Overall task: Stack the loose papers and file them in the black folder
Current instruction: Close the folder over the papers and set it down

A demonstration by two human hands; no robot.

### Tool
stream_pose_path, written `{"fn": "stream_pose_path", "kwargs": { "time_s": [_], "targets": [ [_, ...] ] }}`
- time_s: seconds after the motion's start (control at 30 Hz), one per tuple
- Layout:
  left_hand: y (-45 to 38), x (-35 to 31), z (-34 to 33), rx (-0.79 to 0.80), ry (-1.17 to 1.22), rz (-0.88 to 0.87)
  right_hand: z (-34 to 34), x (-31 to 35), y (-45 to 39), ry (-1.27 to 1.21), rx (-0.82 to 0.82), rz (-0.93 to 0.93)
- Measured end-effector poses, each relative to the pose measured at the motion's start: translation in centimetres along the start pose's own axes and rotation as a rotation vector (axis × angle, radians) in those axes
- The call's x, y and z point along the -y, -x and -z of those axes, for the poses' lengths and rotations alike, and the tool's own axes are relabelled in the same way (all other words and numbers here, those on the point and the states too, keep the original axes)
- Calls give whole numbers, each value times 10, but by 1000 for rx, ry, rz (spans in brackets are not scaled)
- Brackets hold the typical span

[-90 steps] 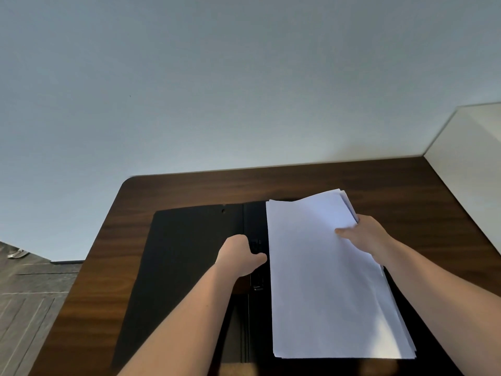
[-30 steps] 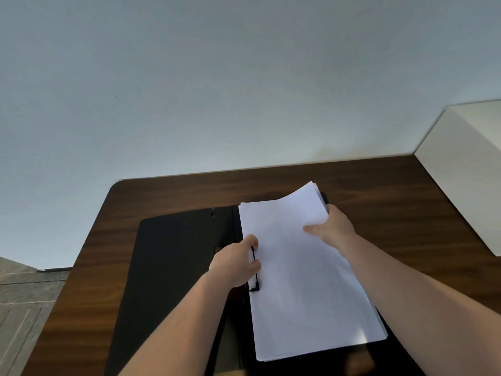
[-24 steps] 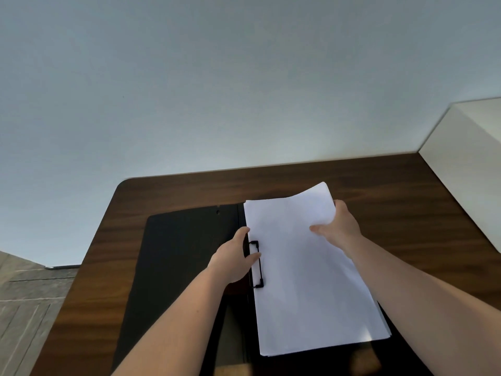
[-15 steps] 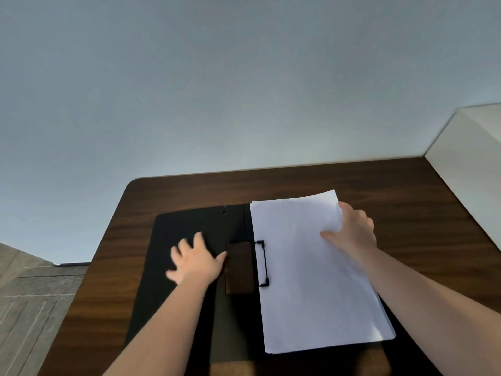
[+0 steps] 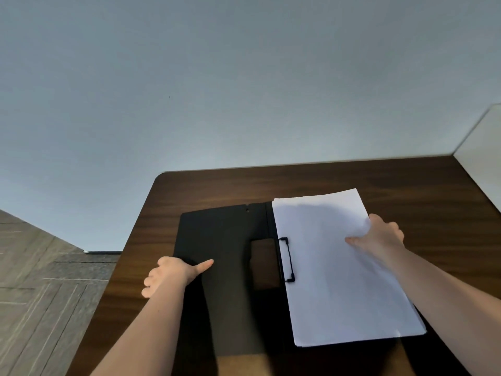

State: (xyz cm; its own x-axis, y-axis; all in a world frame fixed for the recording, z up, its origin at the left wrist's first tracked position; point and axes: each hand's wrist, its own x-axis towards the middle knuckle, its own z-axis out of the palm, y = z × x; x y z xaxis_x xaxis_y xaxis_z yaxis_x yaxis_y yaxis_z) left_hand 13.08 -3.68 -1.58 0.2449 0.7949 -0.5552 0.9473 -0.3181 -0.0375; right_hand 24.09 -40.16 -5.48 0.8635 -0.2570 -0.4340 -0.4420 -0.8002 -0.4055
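The black folder (image 5: 222, 240) lies spread flat on the dark wooden table (image 5: 406, 185). A stack of white papers (image 5: 333, 270) rests on its right half, with the black clip (image 5: 287, 259) lying over the stack's left edge. My right hand (image 5: 379, 237) pinches the stack's right edge near the far corner, thumb on top. My left hand (image 5: 173, 272) grips the left edge of the folder's left cover, thumb lying on top of it and fingers curled under the edge.
A white block (image 5: 482, 158) stands at the table's far right corner. A pale wall rises behind the table. To the left the table edge drops to a grey wood-pattern floor (image 5: 40, 280).
My left hand left the clip and slid left across the cover to its outer edge, where it now grips. The clip now lies on the papers. My right hand stays on the stack.
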Motion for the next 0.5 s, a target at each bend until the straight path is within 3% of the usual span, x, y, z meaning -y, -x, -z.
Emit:
{"fn": "stream_pose_path", "kwargs": {
  "time_s": [0.1, 0.23, 0.5],
  "targets": [
    [-15, 11, 8, 79, 17, -15, 2, -5, 0, 18, 12, -26],
    [4, 8, 30, 48, 434, -126, -1, -8, 9, 31, 0, -29],
    [60, -15, 73, -256, 223, -596, 11, -17, 33, 10, 47, -26]
  ]
}}
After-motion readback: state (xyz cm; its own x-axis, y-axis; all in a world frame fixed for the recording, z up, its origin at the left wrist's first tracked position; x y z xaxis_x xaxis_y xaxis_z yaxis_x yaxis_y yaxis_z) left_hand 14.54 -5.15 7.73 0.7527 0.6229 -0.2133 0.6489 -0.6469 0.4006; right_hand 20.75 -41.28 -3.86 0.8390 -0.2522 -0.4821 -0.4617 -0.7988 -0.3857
